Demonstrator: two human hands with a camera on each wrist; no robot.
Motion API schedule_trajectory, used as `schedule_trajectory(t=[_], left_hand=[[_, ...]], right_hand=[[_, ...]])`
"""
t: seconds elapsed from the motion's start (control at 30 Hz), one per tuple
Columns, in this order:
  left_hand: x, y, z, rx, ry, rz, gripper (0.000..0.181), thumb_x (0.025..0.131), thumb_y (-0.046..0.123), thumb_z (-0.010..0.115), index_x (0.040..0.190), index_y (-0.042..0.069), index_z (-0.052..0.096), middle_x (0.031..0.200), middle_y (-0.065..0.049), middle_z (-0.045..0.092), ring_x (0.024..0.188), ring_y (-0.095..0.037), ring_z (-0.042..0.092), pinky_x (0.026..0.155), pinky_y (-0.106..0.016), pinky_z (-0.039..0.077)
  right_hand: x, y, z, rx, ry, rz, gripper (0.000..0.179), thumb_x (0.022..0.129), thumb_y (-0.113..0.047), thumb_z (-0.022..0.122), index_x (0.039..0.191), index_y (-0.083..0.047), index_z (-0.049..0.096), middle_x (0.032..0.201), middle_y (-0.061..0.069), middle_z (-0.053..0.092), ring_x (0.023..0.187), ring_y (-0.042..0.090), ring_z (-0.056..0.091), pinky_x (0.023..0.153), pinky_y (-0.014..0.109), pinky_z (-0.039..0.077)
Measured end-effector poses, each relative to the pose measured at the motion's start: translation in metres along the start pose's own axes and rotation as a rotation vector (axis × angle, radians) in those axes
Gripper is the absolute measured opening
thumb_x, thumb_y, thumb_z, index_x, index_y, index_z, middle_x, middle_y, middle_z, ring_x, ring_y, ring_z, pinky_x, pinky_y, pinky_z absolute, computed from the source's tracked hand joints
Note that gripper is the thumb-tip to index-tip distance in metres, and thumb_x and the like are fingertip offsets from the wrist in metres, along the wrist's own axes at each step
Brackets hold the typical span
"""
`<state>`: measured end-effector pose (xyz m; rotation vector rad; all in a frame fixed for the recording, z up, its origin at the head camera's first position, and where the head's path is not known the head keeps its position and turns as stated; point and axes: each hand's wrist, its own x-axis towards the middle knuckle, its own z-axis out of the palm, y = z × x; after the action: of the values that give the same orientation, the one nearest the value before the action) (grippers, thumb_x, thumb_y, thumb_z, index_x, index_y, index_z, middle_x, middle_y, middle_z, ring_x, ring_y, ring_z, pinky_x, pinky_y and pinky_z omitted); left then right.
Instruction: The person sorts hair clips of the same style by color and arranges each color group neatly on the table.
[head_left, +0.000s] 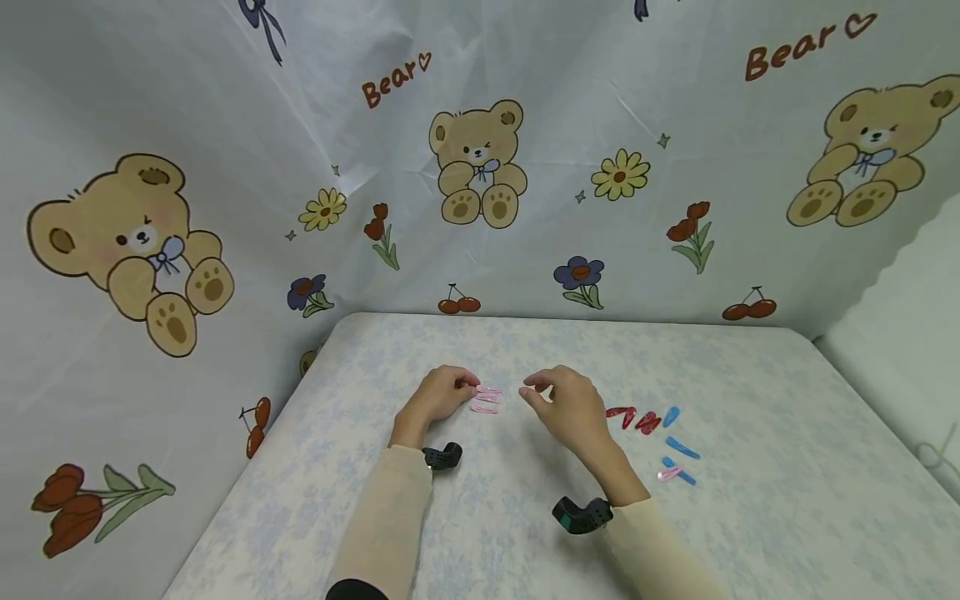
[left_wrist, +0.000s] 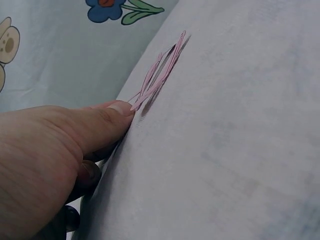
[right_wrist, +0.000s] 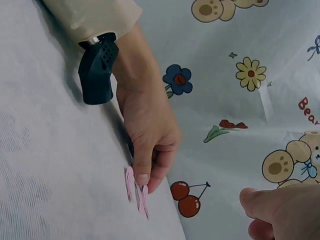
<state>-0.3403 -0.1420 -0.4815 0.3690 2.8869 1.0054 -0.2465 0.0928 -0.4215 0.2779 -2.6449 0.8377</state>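
Several pink hair clips [head_left: 483, 408] lie in a small group in the middle of the table. My left hand [head_left: 441, 393] is at their left side, thumb and fingertip pinching the end of one pink hair clip [left_wrist: 155, 75] close over the table. Two pink strips beside and under those fingertips show in the right wrist view, where the left hand [right_wrist: 152, 132] reaches down from above. To the right of the group hovers my right hand [head_left: 570, 408], thumb and forefinger apart with a gap between them and nothing in it.
Right of my right hand lie several red hair clips [head_left: 648, 422] and, beyond them, blue hair clips [head_left: 682, 448]. Another pink clip [head_left: 667, 473] overlaps the nearest blue one. A bear-printed cloth [head_left: 525, 258] hangs behind the table's far edge and along its left side.
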Motion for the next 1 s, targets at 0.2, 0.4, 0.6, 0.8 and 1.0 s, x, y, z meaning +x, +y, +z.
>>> schedule_trajectory(t=[0.2,0.4,0.6,0.8,1.0], left_hand=[[0.000,0.000,0.001,-0.007,0.010,0.015,0.012,0.098,0.027,0.067,0.106,0.023,0.075,0.095,0.006,0.064,0.093,-0.015,0.055,0.087,-0.036,0.046],[0.000,-0.002,0.002,-0.013,0.001,0.002,0.011,0.098,0.028,0.067,0.105,0.025,0.074,0.094,0.007,0.064,0.092,-0.015,0.055,0.087,-0.036,0.046],[-0.002,-0.002,0.002,-0.012,0.000,-0.006,0.012,0.098,0.029,0.066,0.107,0.025,0.074,0.095,0.007,0.064,0.092,-0.015,0.055,0.086,-0.035,0.046],[-0.002,-0.002,0.002,-0.002,-0.002,-0.018,0.011,0.098,0.027,0.067,0.106,0.025,0.074,0.096,0.007,0.064,0.094,-0.015,0.055,0.088,-0.036,0.046],[-0.001,0.000,0.001,-0.002,-0.008,-0.032,0.011,0.098,0.027,0.067,0.106,0.026,0.074,0.096,0.007,0.064,0.095,-0.016,0.056,0.089,-0.037,0.046]], right_hand=[[-0.008,0.022,-0.011,-0.039,0.014,-0.018,0.018,0.090,-0.033,0.075,0.102,-0.019,0.079,0.090,-0.001,0.070,0.078,0.016,0.059,0.061,0.029,0.045],[-0.011,0.045,-0.026,-0.047,0.041,-0.023,0.022,0.091,-0.033,0.074,0.106,-0.017,0.078,0.092,0.001,0.070,0.077,0.016,0.057,0.060,0.029,0.042],[-0.011,0.070,-0.045,-0.030,0.091,-0.018,0.020,0.092,-0.027,0.074,0.107,-0.014,0.078,0.091,0.004,0.071,0.077,0.019,0.059,0.060,0.029,0.042],[-0.016,0.088,-0.058,0.016,0.092,0.022,0.022,0.093,-0.028,0.073,0.108,-0.013,0.077,0.091,0.005,0.070,0.079,0.019,0.059,0.056,0.027,0.043],[-0.023,0.100,-0.066,0.071,0.067,0.056,0.024,0.094,-0.031,0.072,0.110,-0.013,0.076,0.093,0.004,0.070,0.078,0.017,0.058,0.048,0.025,0.044]])
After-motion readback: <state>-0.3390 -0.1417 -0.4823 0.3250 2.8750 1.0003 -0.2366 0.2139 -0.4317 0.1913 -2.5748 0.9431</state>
